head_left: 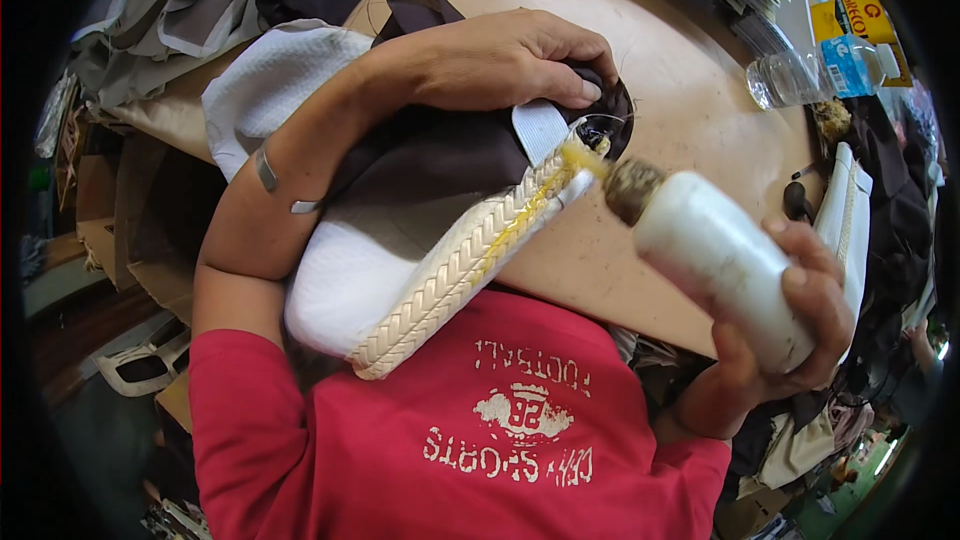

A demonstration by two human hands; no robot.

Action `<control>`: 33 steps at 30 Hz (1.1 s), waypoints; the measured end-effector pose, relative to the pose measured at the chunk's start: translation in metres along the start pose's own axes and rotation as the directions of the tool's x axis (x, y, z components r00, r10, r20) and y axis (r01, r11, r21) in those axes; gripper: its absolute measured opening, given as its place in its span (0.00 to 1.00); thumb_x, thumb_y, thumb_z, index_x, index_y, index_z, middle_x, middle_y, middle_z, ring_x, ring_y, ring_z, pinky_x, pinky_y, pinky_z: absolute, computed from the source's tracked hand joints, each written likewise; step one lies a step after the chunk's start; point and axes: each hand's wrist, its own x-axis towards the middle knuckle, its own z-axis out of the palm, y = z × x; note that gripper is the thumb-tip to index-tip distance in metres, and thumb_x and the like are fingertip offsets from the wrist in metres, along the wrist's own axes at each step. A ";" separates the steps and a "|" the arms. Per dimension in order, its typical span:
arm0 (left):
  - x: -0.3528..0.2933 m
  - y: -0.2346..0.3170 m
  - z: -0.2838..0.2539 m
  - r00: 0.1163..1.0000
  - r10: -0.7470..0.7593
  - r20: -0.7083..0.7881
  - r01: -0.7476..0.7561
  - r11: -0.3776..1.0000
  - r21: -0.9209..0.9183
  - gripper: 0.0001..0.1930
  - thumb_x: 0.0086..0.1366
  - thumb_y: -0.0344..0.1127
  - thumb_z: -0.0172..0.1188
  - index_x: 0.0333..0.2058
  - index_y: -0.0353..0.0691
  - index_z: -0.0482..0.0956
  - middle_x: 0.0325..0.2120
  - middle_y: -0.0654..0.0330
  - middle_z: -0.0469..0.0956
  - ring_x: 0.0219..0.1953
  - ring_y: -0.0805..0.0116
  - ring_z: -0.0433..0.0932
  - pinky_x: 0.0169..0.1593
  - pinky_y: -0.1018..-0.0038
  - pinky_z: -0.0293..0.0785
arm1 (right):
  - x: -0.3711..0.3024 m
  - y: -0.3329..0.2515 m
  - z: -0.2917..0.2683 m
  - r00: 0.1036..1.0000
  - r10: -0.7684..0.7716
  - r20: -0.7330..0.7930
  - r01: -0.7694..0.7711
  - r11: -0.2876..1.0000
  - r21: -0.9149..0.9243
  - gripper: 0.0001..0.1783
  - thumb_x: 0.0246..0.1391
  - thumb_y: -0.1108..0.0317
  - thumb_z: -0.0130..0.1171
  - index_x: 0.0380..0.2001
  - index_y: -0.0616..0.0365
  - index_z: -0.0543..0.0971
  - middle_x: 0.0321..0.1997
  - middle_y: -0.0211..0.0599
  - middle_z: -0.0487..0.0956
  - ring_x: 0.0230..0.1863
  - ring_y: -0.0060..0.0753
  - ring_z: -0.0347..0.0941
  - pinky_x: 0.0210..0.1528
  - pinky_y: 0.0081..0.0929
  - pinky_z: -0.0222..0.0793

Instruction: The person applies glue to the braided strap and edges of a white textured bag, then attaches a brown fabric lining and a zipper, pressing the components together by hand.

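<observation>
A soft white item with a cream braided strip along its edge lies across my left forearm and up against my red shirt. Yellow, wet-looking glue streaks the braid. Dark brown cloth covers part of the item, and a small white ribbed patch shows near the strip's far end. My left hand bends over the top, its fingers closed on the dark cloth there. In my right hand is a tilted white plastic bottle. Its crusted brown tip is at the braid's far end.
Beneath the work is a tan tabletop. At the far right, a clear water bottle lies on its side by a yellow box. Another white piece with braided trim rests beyond my right hand. Grey fabric pieces are heaped at far left.
</observation>
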 end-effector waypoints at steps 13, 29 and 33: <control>0.004 0.004 0.001 1.000 0.017 0.026 -0.020 0.993 0.113 0.13 0.56 0.33 0.47 0.38 0.33 0.68 0.30 0.63 0.70 0.35 0.78 0.65 0.42 0.82 0.61 | 0.007 -0.006 -0.008 0.989 0.015 0.150 -0.023 0.998 0.056 0.22 0.31 0.63 0.58 0.33 0.58 0.67 0.34 0.55 0.70 0.36 0.43 0.68 0.39 0.36 0.66; 0.006 0.001 0.006 1.000 0.014 0.009 -0.016 0.987 0.161 0.13 0.55 0.35 0.48 0.37 0.32 0.69 0.30 0.59 0.70 0.33 0.74 0.67 0.40 0.80 0.62 | 0.023 -0.025 -0.008 0.928 -0.086 0.363 0.032 0.988 0.152 0.21 0.34 0.62 0.65 0.31 0.57 0.67 0.28 0.56 0.72 0.21 0.37 0.73 0.20 0.22 0.70; 0.007 -0.001 0.006 0.999 0.049 0.009 -0.050 0.982 0.184 0.13 0.55 0.34 0.48 0.37 0.32 0.69 0.29 0.59 0.70 0.33 0.74 0.67 0.39 0.79 0.62 | 0.025 -0.023 -0.011 0.920 -0.131 0.369 0.086 0.987 0.134 0.22 0.32 0.65 0.65 0.31 0.57 0.66 0.29 0.57 0.72 0.23 0.38 0.72 0.20 0.23 0.69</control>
